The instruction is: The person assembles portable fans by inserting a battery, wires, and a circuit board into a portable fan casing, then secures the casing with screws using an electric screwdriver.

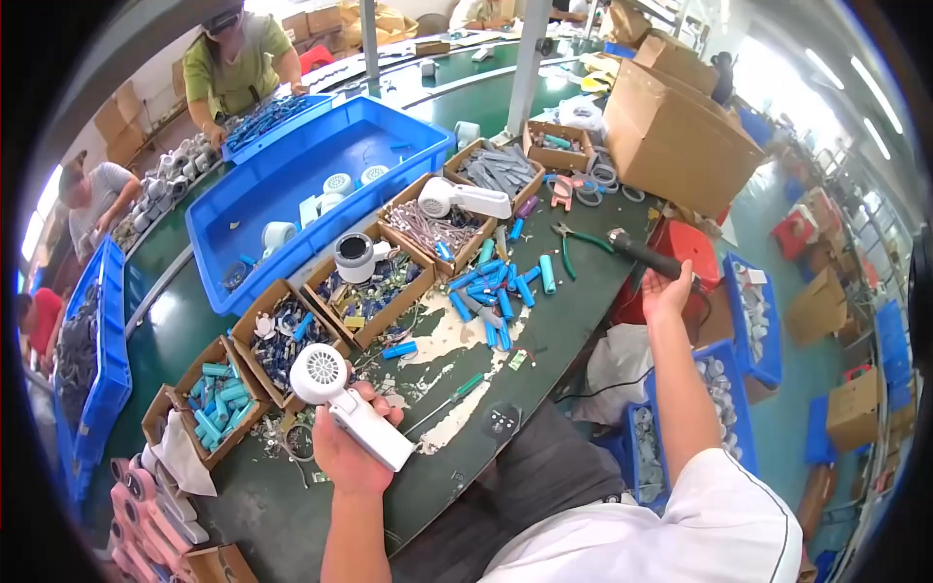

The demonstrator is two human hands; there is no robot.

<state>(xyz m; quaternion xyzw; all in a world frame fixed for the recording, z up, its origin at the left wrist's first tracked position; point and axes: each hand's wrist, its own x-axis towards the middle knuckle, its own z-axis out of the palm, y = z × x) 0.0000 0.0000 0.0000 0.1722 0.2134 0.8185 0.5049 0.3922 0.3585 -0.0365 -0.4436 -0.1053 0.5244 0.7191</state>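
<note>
My left hand (355, 452) is closed around the white handle of a small handheld fan (367, 428), whose round grille faces up at the far end. Stretched out to the right, my right hand (669, 291) grips the rear of a black, cylindrical electric screwdriver (649, 257) with a metal tip pointing left. Green-handled pliers (585, 238) lie beside that tip on the bench. Between my hands, a thin screwdriver with a green handle (469, 386) lies near the fan. Several blue battery cells (503, 301) are heaped further up the bench.
Cardboard boxes of parts line the bench, including one of teal cells (220, 403) and one of circuit boards (374, 303). A large blue bin (219, 199) stands behind them. Pink fan housings (146, 510) sit lower left. Blue crates (719, 360) and a red stool (685, 248) are at right.
</note>
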